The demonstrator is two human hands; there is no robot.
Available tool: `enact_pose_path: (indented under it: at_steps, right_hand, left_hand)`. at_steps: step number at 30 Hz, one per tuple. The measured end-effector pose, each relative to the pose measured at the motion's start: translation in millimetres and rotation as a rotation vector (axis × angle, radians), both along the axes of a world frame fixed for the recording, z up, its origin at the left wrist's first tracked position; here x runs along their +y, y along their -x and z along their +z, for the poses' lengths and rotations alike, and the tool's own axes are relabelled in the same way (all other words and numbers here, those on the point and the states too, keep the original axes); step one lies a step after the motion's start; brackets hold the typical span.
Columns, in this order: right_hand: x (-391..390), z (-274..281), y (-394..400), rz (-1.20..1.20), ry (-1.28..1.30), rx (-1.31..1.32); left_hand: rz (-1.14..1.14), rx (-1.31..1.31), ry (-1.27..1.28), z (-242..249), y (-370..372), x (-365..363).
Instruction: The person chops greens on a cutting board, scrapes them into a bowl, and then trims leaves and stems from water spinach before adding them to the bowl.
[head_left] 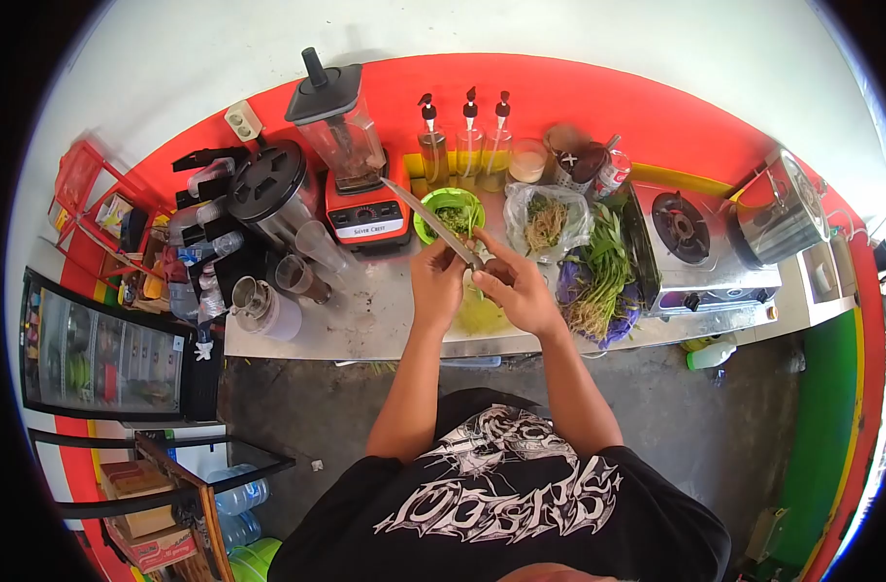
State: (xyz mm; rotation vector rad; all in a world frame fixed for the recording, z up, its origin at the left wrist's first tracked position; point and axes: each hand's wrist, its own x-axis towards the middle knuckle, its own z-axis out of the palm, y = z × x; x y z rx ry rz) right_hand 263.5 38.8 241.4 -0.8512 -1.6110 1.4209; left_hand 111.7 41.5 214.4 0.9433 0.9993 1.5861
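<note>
My right hand [521,296] is closed near the handle end of a knife [426,215], whose long blade points up and left. Beside it my left hand [437,281] is closed under the blade, its fingertips close to the right hand's; what it grips is hidden. Just beyond both hands sits a green bowl [420,226] of cut leafy greens [451,215]. A yellow-green cutting board [482,318] lies partly under my hands. To the right are a clear plastic bag [571,215] with rooted greens and a bunch of leafy greens [603,267] with roots.
A red blender [367,215], a large black-lidded container [268,184] and cups [302,281] stand left on the metal counter [385,325]. Several pump bottles [469,136] line the back wall. A gas stove [705,247] with a metal pot [778,218] is at right.
</note>
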Motion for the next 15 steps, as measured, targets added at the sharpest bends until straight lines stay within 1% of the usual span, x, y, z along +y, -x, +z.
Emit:
enact_pose_path:
  at_steps: [3,5,12,15]
  right_hand:
    - [0.0,-8.2,2.8,-0.044,0.026,0.072]
    - [2.8,-12.0,1.7,-0.014,0.162,0.23]
    - [3.4,-17.3,7.3,-0.047,0.161,0.238]
    - [0.0,-19.2,12.3,-0.058,0.131,0.287]
  left_hand:
    - [-0.018,0.015,-0.032,-2.5,2.8,-2.4]
    - [-0.042,0.009,-0.041,-4.1,3.3,-4.7]
    - [-0.075,-0.051,-0.065,-7.3,3.3,-8.6]
    - [-0.068,-0.046,-0.08,-7.1,6.3,-10.7]
